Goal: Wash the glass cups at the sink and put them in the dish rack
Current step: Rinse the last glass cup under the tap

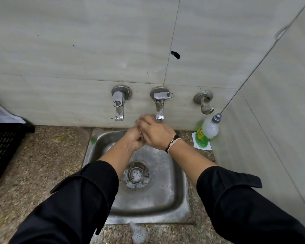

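Both hands meet over the back of the steel sink (174,196), directly under the middle tap (159,110); the left hand (133,140) lies below and to the left, the right hand (155,133) lies over it, fingers curled down across the left hand's fingers. Between the two palms only a small wet, glinting patch shows; it may be a glass cup, but it is almost wholly hidden, so neither its long axis nor which way its mouth points can be told; if a cup is there, it sits inside the clasp, covered by the right hand's fingers from above and cradled by the left palm from below. Whether either hand truly grips something or the two merely rub together cannot be told.

The right wrist wears a dark band with a pale cord (172,143); both forearms come out of rolled black sleeves (88,196).

Foam lies around the sink's drain (136,174), and a patch of suds (137,233) sits on the speckled stone counter (42,155) at the near rim. A left tap (119,104) and a right wall fitting (205,103) flank the middle tap on the pale tiled wall (95,50); a bottle of green dish liquid (207,132) stands at the sink's back right corner; a black perforated crate (2,147) sits on the counter far left, well apart from the hands.
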A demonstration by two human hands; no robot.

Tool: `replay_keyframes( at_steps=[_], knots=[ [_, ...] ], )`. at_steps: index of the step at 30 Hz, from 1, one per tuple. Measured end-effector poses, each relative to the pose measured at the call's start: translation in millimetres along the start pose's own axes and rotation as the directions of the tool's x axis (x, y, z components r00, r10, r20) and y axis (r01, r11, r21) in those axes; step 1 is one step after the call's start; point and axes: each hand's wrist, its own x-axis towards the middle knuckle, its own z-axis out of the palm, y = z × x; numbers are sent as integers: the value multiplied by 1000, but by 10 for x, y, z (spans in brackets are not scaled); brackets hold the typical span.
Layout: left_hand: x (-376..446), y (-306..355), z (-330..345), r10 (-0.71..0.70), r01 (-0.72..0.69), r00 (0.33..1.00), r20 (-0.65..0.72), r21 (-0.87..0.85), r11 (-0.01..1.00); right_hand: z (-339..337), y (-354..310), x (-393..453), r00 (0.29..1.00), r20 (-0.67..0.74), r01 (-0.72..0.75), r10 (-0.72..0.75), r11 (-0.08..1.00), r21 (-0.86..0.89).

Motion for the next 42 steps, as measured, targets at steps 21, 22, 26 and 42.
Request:
replay_keyframes(
  at_steps=[21,22,26,42],
  knots=[
    [-33,-40,78,-53,69,995,88,-188,980,-79,180,-169,690,156,-673,707,546,499],
    [-48,-39,92,-33,45,997,76,-164,985,-90,146,-159,707,150,-664,692,576,477],
    [-20,1,-11,-11,51,989,149,-272,961,1,-86,-258,894,45,-426,446,813,397],
    [-39,-156,-32,-13,97,972,235,-346,933,-57,-215,-538,899,-11,-427,437,883,198]
  ],
)
